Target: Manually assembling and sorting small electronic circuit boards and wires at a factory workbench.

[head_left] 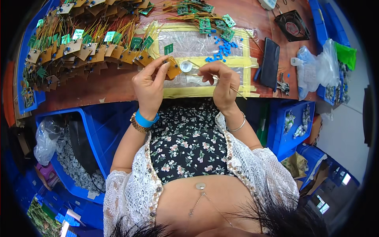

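Your left hand (149,83) pinches a small tan circuit board (173,68) over the taped plastic sheet (197,43) | your right hand (218,79) holds a thin stick (237,92) just beside a small white dish (186,65) | blue parts (223,50) lie scattered behind | black phone (270,63) lies to your right

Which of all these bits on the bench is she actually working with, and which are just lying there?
In hand:
left hand holding a small orange-brown circuit board
right hand holding a thin pale stick
small round white pot

Lying about:
black phone
black square fan
bunch of keys
loose blue parts
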